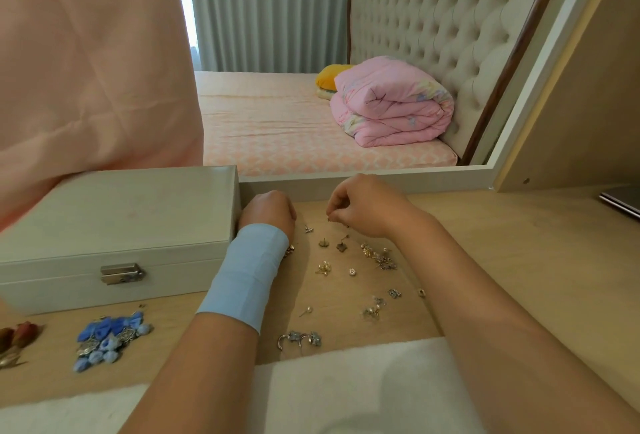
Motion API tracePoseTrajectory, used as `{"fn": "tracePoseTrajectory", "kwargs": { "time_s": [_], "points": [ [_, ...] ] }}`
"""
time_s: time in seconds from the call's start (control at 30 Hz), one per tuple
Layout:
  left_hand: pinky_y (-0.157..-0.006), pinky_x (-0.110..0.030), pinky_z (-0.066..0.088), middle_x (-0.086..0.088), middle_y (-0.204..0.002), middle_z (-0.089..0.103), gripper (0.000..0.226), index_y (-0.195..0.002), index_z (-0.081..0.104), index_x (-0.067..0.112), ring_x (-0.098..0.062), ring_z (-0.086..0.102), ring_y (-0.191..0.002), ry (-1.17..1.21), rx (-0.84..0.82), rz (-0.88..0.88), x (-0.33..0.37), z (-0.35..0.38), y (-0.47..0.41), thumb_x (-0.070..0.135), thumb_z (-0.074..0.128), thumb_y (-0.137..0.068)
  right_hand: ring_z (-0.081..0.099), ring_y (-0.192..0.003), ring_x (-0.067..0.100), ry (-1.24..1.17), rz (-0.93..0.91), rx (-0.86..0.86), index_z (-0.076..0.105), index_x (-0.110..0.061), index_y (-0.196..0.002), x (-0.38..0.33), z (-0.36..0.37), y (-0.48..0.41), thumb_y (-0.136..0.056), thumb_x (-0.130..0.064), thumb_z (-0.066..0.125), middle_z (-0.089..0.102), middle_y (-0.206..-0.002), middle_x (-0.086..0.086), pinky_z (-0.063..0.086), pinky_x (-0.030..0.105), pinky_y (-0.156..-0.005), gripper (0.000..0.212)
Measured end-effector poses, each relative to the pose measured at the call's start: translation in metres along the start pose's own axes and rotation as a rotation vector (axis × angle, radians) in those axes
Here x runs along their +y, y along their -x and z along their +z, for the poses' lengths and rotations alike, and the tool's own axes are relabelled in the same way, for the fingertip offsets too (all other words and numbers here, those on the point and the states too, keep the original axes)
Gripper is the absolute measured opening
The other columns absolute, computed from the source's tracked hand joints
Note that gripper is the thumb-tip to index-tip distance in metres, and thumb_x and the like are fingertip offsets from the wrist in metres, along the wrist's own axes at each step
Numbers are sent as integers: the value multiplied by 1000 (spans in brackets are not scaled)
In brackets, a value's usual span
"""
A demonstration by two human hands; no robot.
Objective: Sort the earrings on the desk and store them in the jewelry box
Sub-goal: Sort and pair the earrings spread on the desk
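White jewelry box (114, 219) is latched; right of it, right hand (363, 208) pinches maybe a stud (329, 220) to sort, left hand (268, 212) unclear.

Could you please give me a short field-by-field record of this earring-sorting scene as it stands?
jewelry box: lid closed, on the desk, left side
left hand: next to the box's right end, fingers hidden
right hand: pinches a small earring above the desk
loose earrings: scattered near both hands
blue flower earrings: heaped in front of the box
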State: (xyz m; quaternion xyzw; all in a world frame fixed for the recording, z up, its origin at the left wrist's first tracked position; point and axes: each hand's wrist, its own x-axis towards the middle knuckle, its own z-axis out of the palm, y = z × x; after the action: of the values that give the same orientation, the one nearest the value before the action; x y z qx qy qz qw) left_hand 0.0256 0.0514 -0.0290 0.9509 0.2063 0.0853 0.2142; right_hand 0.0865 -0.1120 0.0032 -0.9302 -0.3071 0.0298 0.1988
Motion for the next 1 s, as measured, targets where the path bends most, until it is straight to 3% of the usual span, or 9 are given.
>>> {"fn": "tracePoseTrajectory", "kwargs": {
  "time_s": [0.27, 0.47, 0.63, 0.83, 1.0],
  "points": [
    [-86, -33, 52, -10, -117, 64, 25, -112, 68, 15, -28, 62, -103, 71, 42, -3, -1, 3, -1, 7, 52, -95, 67, -93, 8, 131, 14, -141, 79, -29, -90, -19, 14, -22, -83, -22, 77, 72, -90, -17, 54, 29, -87, 10],
    [-86, -32, 50, -2, -116, 64, 50, -119, 63, 23, -22, 60, -105, 129, 83, 73, 13, -34, -3, -10, 46, -85, 67, -90, 8, -19, -15, -75, 78, -29, -100, -7, 6, -14, -85, -16, 76, 66, -83, -18, 54, 31, -90, 21],
    [-75, -24, 42, 10, -101, 66, 30, -106, 68, 28, -11, 58, -89, 190, 120, 176, 12, -70, 3, 6, 53, -94, 69, -84, 4, -141, -19, -45, 77, -31, -91, 7, -9, 6, -87, -12, 74, 70, -83, -15, 58, 31, -88, 20],
    [-82, -23, 44, 17, -97, 65, 17, -98, 69, 34, -6, 61, -90, 165, -100, 262, 20, -54, 31, 19, 63, -93, 66, -86, 0, -147, -12, -38, 79, -30, -95, 21, -26, 45, -87, -18, 77, 69, -90, -18, 53, 24, -81, 15],
    [-88, -21, 46, 13, -104, 66, 17, -103, 69, 33, -7, 59, -91, -20, -173, 272, 16, -23, 59, 21, 62, -94, 65, -89, -1, -101, 8, -89, 79, -32, -95, 23, -17, 62, -88, -23, 77, 69, -95, -19, 56, 31, -88, 12]
  ]
}}
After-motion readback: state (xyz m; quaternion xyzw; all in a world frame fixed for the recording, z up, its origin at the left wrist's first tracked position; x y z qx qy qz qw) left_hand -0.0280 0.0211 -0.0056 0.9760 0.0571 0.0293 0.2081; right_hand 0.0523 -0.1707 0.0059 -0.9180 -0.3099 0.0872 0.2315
